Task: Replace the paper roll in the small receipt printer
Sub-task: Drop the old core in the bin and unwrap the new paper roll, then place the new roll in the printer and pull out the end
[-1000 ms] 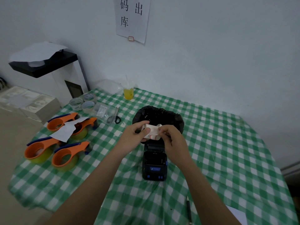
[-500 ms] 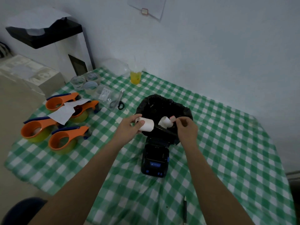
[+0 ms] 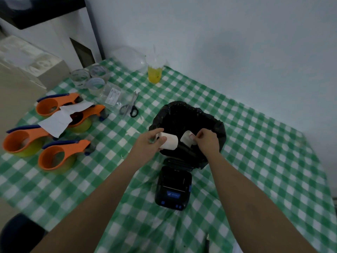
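Note:
A small black receipt printer point(image 3: 173, 187) sits on the green checked tablecloth, its lid raised at the far end. Just behind it stands a bin lined with a black bag point(image 3: 215, 125). My left hand point(image 3: 149, 145) grips a white paper roll point(image 3: 170, 141) at the bin's near left rim. My right hand point(image 3: 207, 141) pinches a torn scrap of white paper point(image 3: 187, 138) over the bin's opening. The two hands are a short way apart.
Several orange tape dispensers point(image 3: 60, 156) and a white sheet point(image 3: 58, 119) lie at the left. Scissors point(image 3: 130, 106), clear tape rolls point(image 3: 85, 77) and a yellow drink cup point(image 3: 155, 72) stand beyond. A pen point(image 3: 207, 243) lies near the front edge.
My hands have parted: the left kept the roll, the right pulled the torn paper piece away over the bin. The view tilted downward.

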A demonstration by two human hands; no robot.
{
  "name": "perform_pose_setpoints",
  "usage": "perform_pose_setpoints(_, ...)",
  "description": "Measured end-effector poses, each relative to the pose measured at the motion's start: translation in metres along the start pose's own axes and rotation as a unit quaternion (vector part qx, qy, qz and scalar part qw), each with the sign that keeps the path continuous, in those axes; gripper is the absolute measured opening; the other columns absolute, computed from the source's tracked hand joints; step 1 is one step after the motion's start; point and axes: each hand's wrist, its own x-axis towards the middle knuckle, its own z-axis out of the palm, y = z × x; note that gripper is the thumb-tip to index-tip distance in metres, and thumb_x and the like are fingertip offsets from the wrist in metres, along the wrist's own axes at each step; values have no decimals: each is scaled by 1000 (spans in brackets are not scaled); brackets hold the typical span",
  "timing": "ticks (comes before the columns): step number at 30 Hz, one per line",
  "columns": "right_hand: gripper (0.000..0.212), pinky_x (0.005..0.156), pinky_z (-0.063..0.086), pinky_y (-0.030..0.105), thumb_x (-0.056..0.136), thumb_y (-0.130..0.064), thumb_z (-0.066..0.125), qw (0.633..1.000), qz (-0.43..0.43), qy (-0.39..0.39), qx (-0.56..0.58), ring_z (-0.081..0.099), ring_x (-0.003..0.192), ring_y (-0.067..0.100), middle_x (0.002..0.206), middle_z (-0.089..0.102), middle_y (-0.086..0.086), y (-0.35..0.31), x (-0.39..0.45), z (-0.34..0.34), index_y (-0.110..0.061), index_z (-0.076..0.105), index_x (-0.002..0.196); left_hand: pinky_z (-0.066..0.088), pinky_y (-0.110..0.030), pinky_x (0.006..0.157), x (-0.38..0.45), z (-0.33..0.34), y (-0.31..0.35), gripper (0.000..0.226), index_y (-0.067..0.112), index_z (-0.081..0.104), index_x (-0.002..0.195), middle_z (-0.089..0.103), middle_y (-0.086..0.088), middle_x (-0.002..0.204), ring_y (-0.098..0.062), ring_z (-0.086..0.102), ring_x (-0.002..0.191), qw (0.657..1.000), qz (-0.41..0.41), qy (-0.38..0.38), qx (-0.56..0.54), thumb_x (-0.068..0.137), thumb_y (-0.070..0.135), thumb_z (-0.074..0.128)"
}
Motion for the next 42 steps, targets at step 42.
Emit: perform_pose_setpoints(42, 29, 89, 54, 30, 91, -2, 52, 937, -124, -66, 321, 67, 95, 13, 97, 72, -2, 13, -203, -15, -26, 68, 97, 55, -31, 78, -96, 7, 4, 57, 42, 40, 115, 50, 9, 116, -13, 61, 86, 965, 87, -211, 125, 75, 18, 74)
